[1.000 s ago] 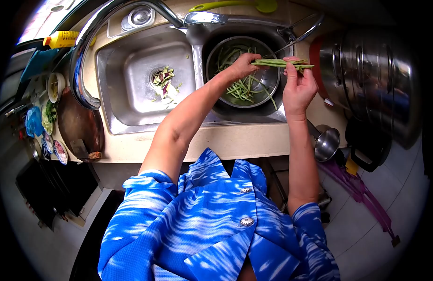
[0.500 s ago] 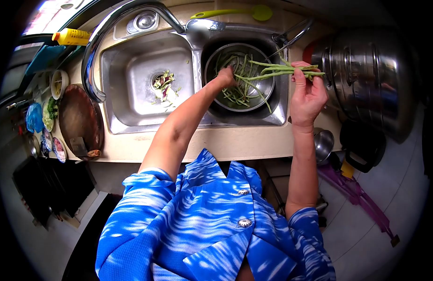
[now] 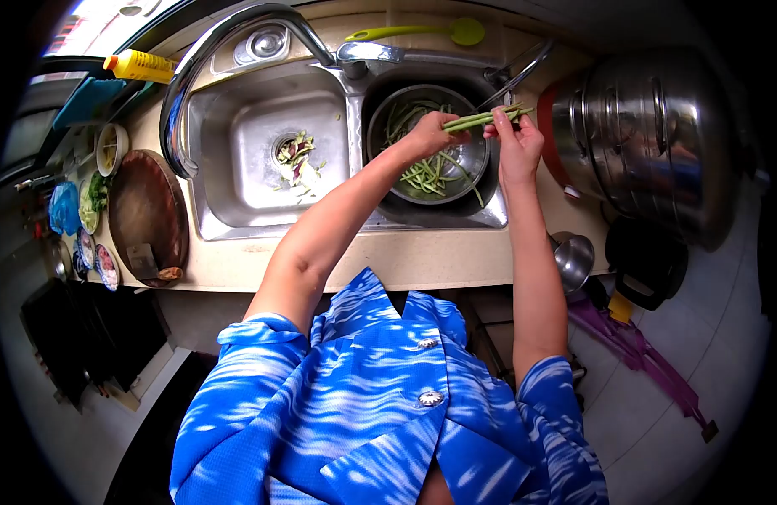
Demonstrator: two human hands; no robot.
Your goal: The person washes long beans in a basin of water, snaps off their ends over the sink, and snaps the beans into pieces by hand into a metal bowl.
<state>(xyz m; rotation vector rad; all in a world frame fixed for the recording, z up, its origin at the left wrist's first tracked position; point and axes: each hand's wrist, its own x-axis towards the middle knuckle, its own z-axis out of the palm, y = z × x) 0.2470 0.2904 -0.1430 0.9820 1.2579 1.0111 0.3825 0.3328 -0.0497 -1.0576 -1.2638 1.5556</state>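
Observation:
A small bunch of green beans (image 3: 472,121) stretches between my two hands above the right sink basin. My left hand (image 3: 430,135) is closed around the bunch's left end. Near the other end, my right hand (image 3: 516,145) pinches the beans between thumb and fingers. Below them a round metal bowl (image 3: 373,135) sits in the right basin, with more green beans (image 3: 429,178) lying inside. One bean hangs over the bowl's lower right rim. My left hand and forearm hide part of the bowl.
Vegetable scraps (image 3: 297,160) lie around the drain of the left basin (image 3: 237,181). A curved faucet (image 3: 176,101) arches over its left side. A green spatula (image 3: 413,32) lies behind the sink. A round chopping board (image 3: 148,210) is at left, a large steel pot (image 3: 641,135) at right.
My left hand has come up out of the bowl and now grips the bunch's left end. My right hand has moved left with the beans, over the bowl's right side.

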